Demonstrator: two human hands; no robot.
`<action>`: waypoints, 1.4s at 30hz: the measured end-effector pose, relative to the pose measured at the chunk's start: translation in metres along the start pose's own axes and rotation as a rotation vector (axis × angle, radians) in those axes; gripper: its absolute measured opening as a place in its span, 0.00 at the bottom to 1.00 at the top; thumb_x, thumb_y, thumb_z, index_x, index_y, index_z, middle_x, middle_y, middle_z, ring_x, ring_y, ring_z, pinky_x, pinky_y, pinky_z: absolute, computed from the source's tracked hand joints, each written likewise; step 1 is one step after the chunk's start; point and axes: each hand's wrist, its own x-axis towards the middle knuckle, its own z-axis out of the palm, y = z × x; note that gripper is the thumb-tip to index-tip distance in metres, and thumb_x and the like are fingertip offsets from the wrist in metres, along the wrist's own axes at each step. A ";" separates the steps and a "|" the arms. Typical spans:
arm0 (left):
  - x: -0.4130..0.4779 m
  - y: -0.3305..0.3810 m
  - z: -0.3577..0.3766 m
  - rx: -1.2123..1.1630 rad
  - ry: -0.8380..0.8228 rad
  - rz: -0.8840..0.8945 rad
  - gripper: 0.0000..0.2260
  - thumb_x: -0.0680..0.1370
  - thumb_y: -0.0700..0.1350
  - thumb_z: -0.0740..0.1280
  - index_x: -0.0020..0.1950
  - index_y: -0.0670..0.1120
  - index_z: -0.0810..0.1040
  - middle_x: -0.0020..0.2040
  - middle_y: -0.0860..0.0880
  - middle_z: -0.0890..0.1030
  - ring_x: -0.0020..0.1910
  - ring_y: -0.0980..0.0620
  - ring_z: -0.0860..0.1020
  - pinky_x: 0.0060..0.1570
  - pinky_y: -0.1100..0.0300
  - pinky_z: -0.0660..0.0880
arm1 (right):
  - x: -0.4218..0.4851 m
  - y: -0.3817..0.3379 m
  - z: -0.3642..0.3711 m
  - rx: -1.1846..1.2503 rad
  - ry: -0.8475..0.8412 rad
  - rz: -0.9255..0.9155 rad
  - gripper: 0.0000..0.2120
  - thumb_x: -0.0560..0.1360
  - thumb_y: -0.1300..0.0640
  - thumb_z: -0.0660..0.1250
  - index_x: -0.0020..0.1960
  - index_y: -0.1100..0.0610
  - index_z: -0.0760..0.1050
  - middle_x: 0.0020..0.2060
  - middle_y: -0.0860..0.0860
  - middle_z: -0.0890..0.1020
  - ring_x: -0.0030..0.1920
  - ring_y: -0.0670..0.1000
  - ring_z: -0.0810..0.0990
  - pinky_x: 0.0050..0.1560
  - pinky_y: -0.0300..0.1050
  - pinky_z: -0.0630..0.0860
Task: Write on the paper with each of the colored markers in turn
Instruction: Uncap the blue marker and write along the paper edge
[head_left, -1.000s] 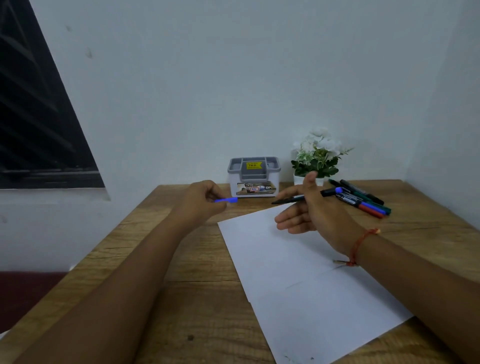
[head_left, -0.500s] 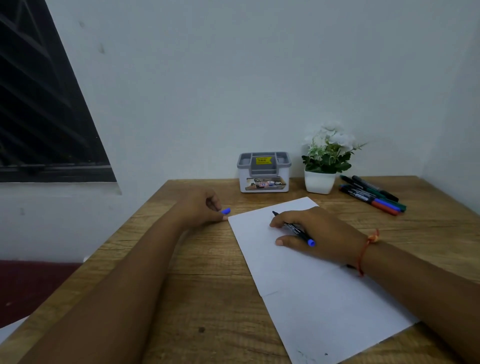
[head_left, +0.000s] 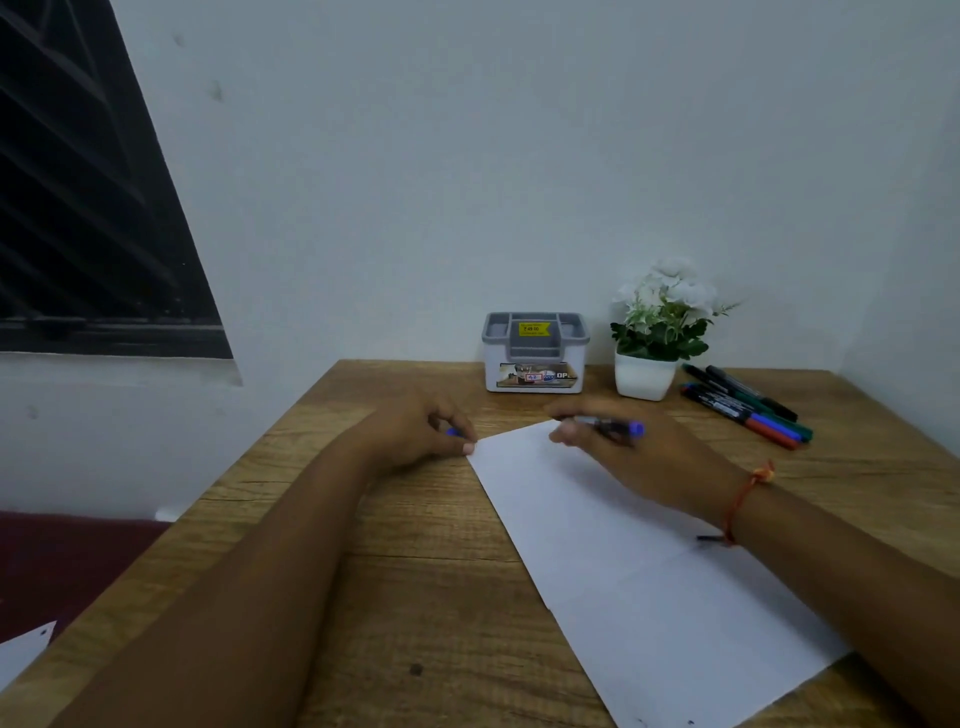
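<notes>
Gripping: right hand (head_left: 639, 460) is clutching a slim blue marker (head_left: 613, 428) over the smooth white paper (head_left: 639, 561).
Left hand (head_left: 415, 434): is pinching the small blue cap (head_left: 451, 432), resting on the grainy wooden table (head_left: 415, 571).

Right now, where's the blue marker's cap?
In the head view, the blue cap is pinched in the left hand, resting on the table just left of the paper's far corner.

Left hand (head_left: 415, 436): knuckles up, fingers curled, thumb and forefinger pinched together.
Right hand (head_left: 631, 457): palm down, fingers closed in a writing grip, wrist extended.
</notes>
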 end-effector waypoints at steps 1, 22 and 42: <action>0.000 -0.001 0.000 -0.005 -0.003 0.014 0.04 0.71 0.51 0.76 0.44 0.59 0.86 0.51 0.58 0.81 0.54 0.54 0.76 0.57 0.55 0.73 | 0.006 -0.012 0.003 0.215 0.039 0.084 0.18 0.79 0.42 0.64 0.60 0.52 0.83 0.48 0.49 0.87 0.50 0.45 0.86 0.53 0.42 0.82; 0.006 -0.014 0.002 -0.094 -0.030 -0.004 0.05 0.75 0.46 0.72 0.44 0.56 0.84 0.53 0.55 0.83 0.58 0.55 0.77 0.62 0.56 0.71 | 0.058 -0.028 0.081 0.360 0.134 0.386 0.04 0.73 0.59 0.70 0.42 0.59 0.82 0.35 0.54 0.87 0.36 0.48 0.85 0.36 0.39 0.75; 0.007 -0.012 0.002 -0.124 -0.032 -0.039 0.04 0.75 0.44 0.72 0.48 0.53 0.85 0.54 0.55 0.83 0.57 0.56 0.77 0.56 0.60 0.71 | 0.067 -0.029 0.084 0.203 0.048 0.391 0.13 0.73 0.52 0.70 0.33 0.57 0.79 0.28 0.50 0.82 0.32 0.46 0.78 0.39 0.49 0.77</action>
